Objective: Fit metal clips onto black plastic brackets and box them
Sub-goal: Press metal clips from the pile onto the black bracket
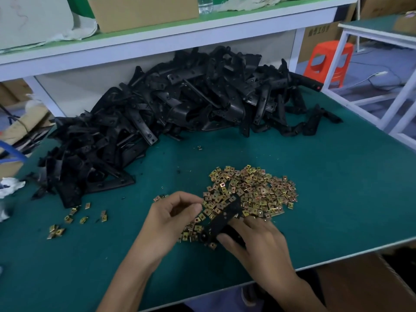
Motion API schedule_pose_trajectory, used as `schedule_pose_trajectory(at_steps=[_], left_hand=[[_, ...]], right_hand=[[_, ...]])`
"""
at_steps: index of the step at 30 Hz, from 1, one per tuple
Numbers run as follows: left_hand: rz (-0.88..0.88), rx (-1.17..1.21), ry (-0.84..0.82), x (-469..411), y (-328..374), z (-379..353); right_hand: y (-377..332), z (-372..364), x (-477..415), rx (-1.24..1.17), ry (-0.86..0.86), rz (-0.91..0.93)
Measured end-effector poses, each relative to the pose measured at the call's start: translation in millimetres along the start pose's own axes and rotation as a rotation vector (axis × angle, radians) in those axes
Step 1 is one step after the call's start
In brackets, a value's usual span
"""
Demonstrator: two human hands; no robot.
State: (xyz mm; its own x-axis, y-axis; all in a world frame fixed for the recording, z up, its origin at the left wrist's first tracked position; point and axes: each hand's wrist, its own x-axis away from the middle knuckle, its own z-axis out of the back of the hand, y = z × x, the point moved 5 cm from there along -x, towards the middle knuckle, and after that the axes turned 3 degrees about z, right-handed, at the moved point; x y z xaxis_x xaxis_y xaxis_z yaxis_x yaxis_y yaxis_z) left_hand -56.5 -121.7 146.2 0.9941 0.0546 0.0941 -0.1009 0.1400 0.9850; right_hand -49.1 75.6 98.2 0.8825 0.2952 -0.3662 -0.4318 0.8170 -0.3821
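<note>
Plain dark teal-green tabletop (337, 176), edged with a thin pale strip. A big heap of brackets (180, 104), glossy black throughout, dotted with small dark holes. A mound of clips (254, 190) in mottled brassy gold, with yellow, bronze and reddish glints. A few loose clips (74, 219) to the left, same brassy gold. One bracket (225, 219) over the mound, matt black. A shelf (157, 40) with white frame and bright green surface, bearing a tan cardboard box (141, 12) and a clear bottle (205, 4). Orange-red plastic stool (328, 59). Side table (369, 33) with white frame and dark green top. Crumpled white cloth (10, 186) with dark bluish marks. Brown carton (360, 284) at lower right.
</note>
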Motion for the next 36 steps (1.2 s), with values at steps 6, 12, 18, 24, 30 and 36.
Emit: schedule_pose_trajectory(at_steps=[6, 12, 18, 24, 30, 36], left_hand=[[0.067, 0.057, -0.017, 10, -13, -5], [0.101, -0.012, -0.043, 10, -16, -2], [0.132, -0.088, -0.070, 7, -21, -1], [0.158, -0.017, -0.090, 6, -22, 0], [0.173, -0.078, -0.166, 8, -19, -5], [0.174, -0.099, -0.188, 9, -15, -5]], right_hand=[[4, -5, -1, -0.010, 0.026, 0.009], [4, -5, 1, 0.009, 0.026, 0.018], [3, -7, 2, 0.021, 0.028, 0.044], [5, -8, 1, 0.025, 0.016, 0.053], [5, -8, 2, 0.040, 0.030, 0.083], [3, -8, 1, 0.074, 0.094, 0.120]])
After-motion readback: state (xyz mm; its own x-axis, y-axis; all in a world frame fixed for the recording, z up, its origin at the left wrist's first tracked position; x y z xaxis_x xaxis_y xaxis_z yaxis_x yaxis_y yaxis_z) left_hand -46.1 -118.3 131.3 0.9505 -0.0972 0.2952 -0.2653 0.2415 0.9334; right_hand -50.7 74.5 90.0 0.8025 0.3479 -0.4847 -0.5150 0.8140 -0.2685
